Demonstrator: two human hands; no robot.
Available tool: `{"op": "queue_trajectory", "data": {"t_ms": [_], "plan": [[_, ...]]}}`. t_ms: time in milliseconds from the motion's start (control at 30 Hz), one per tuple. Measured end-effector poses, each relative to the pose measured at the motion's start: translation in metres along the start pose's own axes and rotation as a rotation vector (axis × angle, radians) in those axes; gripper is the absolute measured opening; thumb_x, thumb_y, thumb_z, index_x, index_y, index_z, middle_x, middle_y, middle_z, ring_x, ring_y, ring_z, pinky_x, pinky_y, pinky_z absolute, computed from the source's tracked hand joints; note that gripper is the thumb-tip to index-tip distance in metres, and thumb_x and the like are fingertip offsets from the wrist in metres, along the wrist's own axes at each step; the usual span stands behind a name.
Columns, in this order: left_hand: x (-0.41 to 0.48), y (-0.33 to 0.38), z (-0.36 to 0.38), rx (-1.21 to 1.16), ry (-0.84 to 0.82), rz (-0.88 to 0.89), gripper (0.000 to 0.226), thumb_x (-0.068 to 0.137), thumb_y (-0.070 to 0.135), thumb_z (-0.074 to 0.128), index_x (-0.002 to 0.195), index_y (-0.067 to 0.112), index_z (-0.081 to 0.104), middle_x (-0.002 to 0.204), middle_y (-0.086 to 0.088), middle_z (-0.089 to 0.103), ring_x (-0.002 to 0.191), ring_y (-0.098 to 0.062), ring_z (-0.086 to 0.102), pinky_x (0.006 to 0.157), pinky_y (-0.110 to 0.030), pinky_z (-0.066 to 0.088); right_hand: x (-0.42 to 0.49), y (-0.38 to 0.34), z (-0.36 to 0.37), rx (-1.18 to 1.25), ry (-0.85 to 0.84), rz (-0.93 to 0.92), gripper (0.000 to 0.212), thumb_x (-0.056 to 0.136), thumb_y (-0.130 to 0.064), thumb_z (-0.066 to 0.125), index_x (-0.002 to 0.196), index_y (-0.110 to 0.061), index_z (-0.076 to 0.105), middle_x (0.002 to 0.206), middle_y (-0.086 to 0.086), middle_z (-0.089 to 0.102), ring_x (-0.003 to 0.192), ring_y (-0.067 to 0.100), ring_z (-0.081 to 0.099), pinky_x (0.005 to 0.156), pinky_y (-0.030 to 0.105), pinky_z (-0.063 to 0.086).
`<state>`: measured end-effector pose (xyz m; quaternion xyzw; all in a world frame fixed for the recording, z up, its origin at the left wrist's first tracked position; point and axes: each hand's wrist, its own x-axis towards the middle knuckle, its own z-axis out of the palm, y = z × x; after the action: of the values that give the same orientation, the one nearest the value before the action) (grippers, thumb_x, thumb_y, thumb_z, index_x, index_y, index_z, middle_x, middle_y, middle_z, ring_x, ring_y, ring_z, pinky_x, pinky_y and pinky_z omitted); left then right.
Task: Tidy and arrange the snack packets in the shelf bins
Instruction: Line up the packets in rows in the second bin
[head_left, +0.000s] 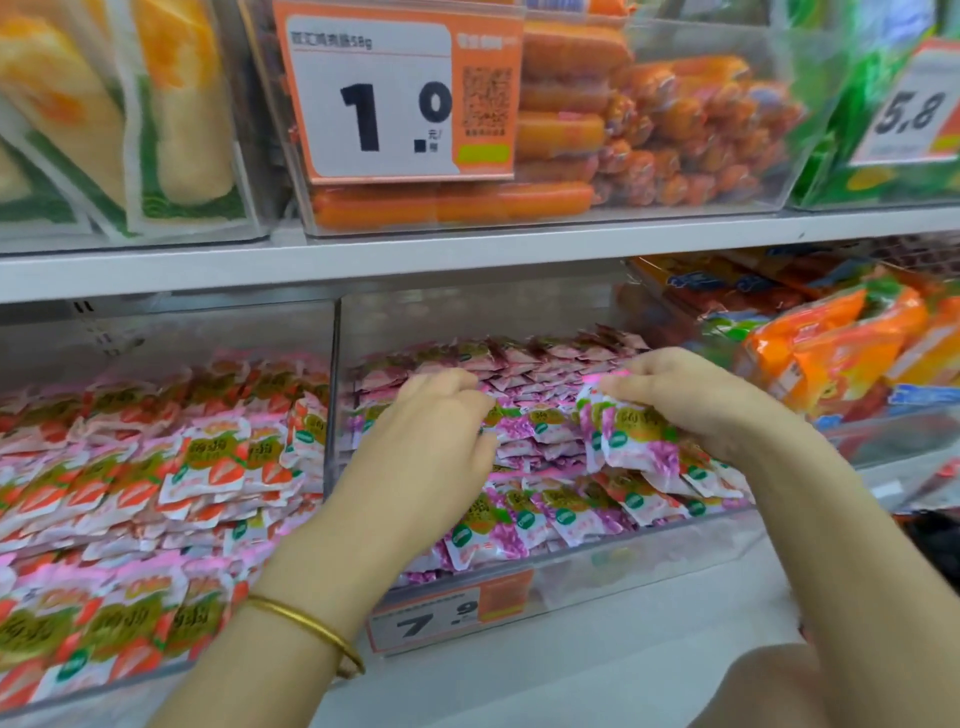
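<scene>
In the middle bin (649, 566), packets (535, 431) (left hand (426, 431) and right hand (691, 400) on top). Left of it, a second packet bin (156, 338); above it, sausages (561, 130); on its front, a price tag (426, 618).

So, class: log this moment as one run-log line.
left hand: on purple packets | right hand: grips packet bunch | bin: front rows jumbled

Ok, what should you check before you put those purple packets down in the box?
1. Right hand grips its bunch of grape packets: ok.
2. Left hand holding a packet, or only resting on the pile: cannot tell.
3. Space above the pile inside the clear bin: ok.
4. Front packets lying in neat rows: not ok, they are tilted and jumbled.
5. Strawberry packets kept in their own bin: ok.
</scene>
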<state>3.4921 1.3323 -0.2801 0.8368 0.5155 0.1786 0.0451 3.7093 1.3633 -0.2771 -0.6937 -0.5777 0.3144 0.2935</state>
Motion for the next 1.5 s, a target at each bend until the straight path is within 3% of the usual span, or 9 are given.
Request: {"op": "queue_trajectory", "data": {"t_ms": [67,133,333,667,833,1000,1133,1400,1500], "plan": [[0.010,0.003,0.006,0.062,-0.079,-0.003,0.041,0.095,0.034,0.044,0.129,0.012,0.051,0.142,-0.002,0.037,0.132,-0.020,0.028,0.108,-0.031,0.025,0.011,0.000,-0.006,-0.063,0.047,-0.008,0.029,0.091,-0.028,0.061,0.072,-0.005,0.060,0.058,0.006,0.051,0.052,0.017,0.049,0.053,0.026,0.039],[0.018,0.004,0.012,0.109,-0.127,0.002,0.042,0.094,0.038,0.044,0.126,0.011,0.051,0.141,-0.004,0.037,0.132,-0.022,0.028,0.109,-0.034,0.026,0.023,-0.005,-0.001,-0.091,0.034,-0.005,0.039,0.091,-0.028,0.061,0.060,-0.010,0.047,0.050,0.000,0.033,0.039,0.009,0.030,0.043,0.020,0.025],[0.026,0.004,0.024,0.096,-0.107,-0.001,0.036,0.093,0.036,0.045,0.119,0.012,0.054,0.137,-0.005,0.040,0.129,-0.023,0.029,0.107,-0.035,0.028,0.057,-0.011,0.038,-0.293,-0.017,-0.057,0.037,0.079,-0.033,0.074,0.094,-0.001,0.066,0.081,0.007,0.060,0.077,0.020,0.055,0.067,0.026,0.040],[0.032,0.002,0.030,0.062,-0.092,-0.009,0.041,0.095,0.036,0.043,0.128,0.014,0.050,0.137,-0.002,0.040,0.130,-0.020,0.027,0.106,-0.031,0.024,0.059,0.002,0.020,-0.310,0.158,-0.215,0.025,0.074,-0.018,0.078,0.086,-0.009,0.058,0.077,0.004,0.059,0.075,0.021,0.057,0.062,0.026,0.045],[0.037,0.008,0.033,0.038,-0.087,-0.002,0.042,0.095,0.035,0.044,0.130,0.013,0.049,0.143,-0.001,0.035,0.134,-0.018,0.023,0.109,-0.030,0.021,0.036,0.010,0.008,-0.469,0.322,-0.311,0.009,0.084,-0.015,0.066,0.091,-0.015,0.061,0.090,0.003,0.062,0.089,0.022,0.060,0.082,0.039,0.051],[0.041,0.011,0.037,0.036,-0.097,0.023,0.039,0.095,0.031,0.043,0.130,0.014,0.049,0.144,0.000,0.034,0.134,-0.018,0.023,0.109,-0.029,0.021,0.014,0.022,-0.004,-0.409,0.003,-0.326,0.028,0.091,-0.003,0.053,0.104,-0.018,0.073,0.112,-0.003,0.068,0.108,0.009,0.060,0.085,0.006,0.036],[0.043,0.017,0.040,0.054,-0.131,0.063,0.036,0.095,0.031,0.042,0.127,0.016,0.052,0.136,0.003,0.042,0.130,-0.016,0.030,0.108,-0.030,0.022,0.018,0.026,0.008,-0.631,-0.216,-0.304,0.040,0.095,-0.003,0.042,0.127,-0.019,0.060,0.135,-0.001,0.056,0.125,0.014,0.049,0.104,0.024,0.037],[0.048,0.021,0.049,0.073,-0.217,0.095,0.028,0.095,0.032,0.041,0.116,0.021,0.057,0.123,0.008,0.054,0.123,-0.015,0.042,0.113,-0.039,0.017,0.003,0.029,-0.022,-0.344,0.104,-0.222,0.036,0.090,0.006,0.045,0.109,-0.012,0.069,0.114,0.005,0.067,0.106,0.016,0.061,0.095,0.024,0.045],[0.049,0.022,0.050,0.081,-0.184,0.095,0.028,0.095,0.030,0.042,0.116,0.020,0.058,0.124,0.006,0.054,0.123,-0.015,0.041,0.114,-0.038,0.018,-0.009,0.028,-0.028,-0.538,0.005,-0.147,0.021,0.092,-0.011,0.054,0.106,-0.013,0.069,0.107,0.003,0.068,0.100,0.019,0.062,0.088,0.028,0.047]]}}
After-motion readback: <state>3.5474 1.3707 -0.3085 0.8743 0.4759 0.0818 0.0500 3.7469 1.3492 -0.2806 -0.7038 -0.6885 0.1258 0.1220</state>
